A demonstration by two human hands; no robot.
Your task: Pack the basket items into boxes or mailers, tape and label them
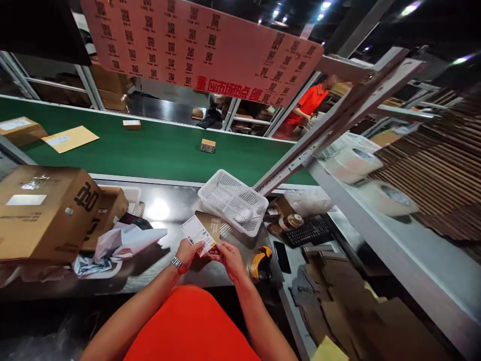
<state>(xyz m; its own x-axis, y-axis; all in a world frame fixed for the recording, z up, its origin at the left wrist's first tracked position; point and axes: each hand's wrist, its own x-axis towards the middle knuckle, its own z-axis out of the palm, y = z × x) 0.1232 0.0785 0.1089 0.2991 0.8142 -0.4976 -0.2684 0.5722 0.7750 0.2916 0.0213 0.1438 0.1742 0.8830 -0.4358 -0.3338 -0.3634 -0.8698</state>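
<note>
My left hand (189,251) and my right hand (227,255) meet over the steel worktable (169,208). Together they hold a small brown box (211,226) with a white barcode label (194,232) on its near face. The left hand's fingers pinch the label's lower edge, and a metal watch sits on that wrist. My right hand's fingers are closed on the box's lower right corner. A white perforated plastic basket (233,200) lies tilted just behind the box.
Large cardboard boxes (45,213) and crumpled white bags (124,240) lie left. A yellow scanner (260,263), phone (281,256), keyboard (308,231) and tape rolls (349,163) sit right. Parcels ride the green conveyor (150,148) behind. A person in orange (306,108) stands beyond.
</note>
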